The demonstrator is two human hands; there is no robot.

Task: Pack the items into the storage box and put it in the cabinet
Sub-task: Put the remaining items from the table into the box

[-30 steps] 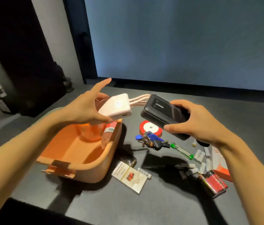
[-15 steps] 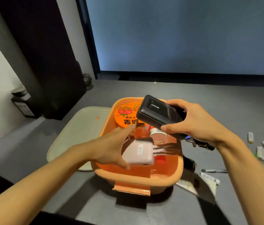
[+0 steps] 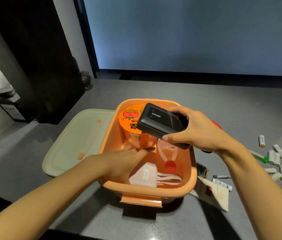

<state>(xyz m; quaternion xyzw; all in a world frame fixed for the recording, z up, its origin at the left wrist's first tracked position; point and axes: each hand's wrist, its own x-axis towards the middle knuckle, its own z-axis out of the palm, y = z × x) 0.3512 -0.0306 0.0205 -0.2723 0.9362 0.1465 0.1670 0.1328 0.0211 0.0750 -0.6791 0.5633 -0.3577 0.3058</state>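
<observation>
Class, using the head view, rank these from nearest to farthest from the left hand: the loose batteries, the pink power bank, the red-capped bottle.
1. pink power bank, in the box beside the left hand.
2. red-capped bottle, further right in the box.
3. loose batteries, on the table, far right.

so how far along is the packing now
Done: the noodle cup, bottle and pink power bank lie in the storage box. In hand: the right hand holds the black power bank above it; the left hand reaches inside. Left: batteries on the table, the lid beside the box, then the cabinet.
</observation>
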